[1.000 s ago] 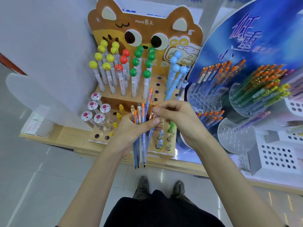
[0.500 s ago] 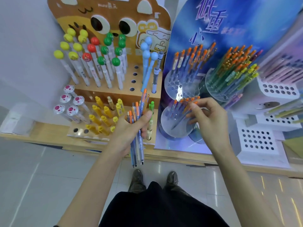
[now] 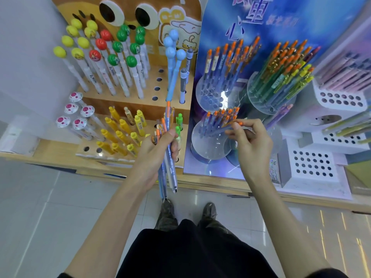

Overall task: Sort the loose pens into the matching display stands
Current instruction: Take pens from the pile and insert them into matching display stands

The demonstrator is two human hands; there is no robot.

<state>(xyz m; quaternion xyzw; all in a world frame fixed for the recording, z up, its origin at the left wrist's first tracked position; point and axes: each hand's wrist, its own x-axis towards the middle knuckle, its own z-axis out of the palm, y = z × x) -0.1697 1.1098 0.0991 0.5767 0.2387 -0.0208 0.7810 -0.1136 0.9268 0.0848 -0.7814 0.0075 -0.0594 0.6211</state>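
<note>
Blue display stand [image 3: 281, 27] takes up the right of the worktop [image 3: 200, 182]. Its lower clear tier [image 3: 202, 147] carries orange-capped blue pens at the back, and the front looks free.

Left hand [image 3: 158, 145] is curled round the bundle of loose pens [image 3: 169, 163], tips down, in front of the cat-faced wooden stand [image 3: 140, 105]. Right hand [image 3: 251, 137] is at that tier, thumb and fingertips pinching one orange-capped pen [image 3: 232, 123], which lies tilted across the seated ones.

I judge this the placing step, with most of the bundle still to sort. Next I'd tip the point down, find a free hole and lower the pen straight in, clear of its neighbours.
</note>
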